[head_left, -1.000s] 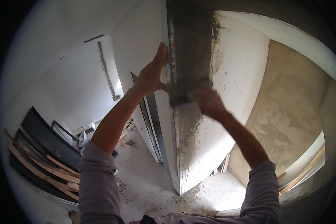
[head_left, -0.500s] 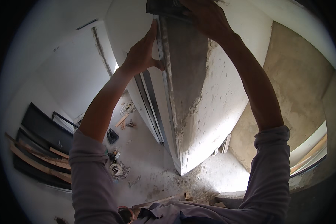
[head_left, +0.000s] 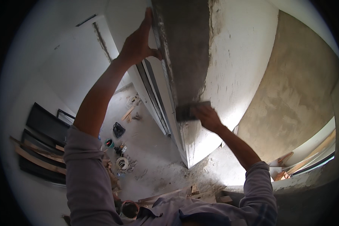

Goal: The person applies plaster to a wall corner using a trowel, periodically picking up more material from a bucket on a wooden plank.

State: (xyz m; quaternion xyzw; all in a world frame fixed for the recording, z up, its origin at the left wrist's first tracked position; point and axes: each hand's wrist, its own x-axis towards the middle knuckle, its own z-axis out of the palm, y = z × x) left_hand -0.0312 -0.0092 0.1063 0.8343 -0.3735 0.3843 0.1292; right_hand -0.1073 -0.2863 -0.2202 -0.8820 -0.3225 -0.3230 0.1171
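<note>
In the head view, I see the right hand (head_left: 208,118) at three o'clock, its fingers closed around a dark flat tool (head_left: 184,112) near the middle. Grey plaster (head_left: 186,49) runs up toward twelve. At eleven, the left hand (head_left: 136,46) spreads wide by the wall's edge strip (head_left: 163,52).

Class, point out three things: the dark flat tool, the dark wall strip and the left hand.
Dark flat tool (head_left: 184,112): head view, its uncovered left part.
Dark wall strip (head_left: 186,51): head view, middle of its surface.
Left hand (head_left: 136,46): head view, middle of the hand.
</note>
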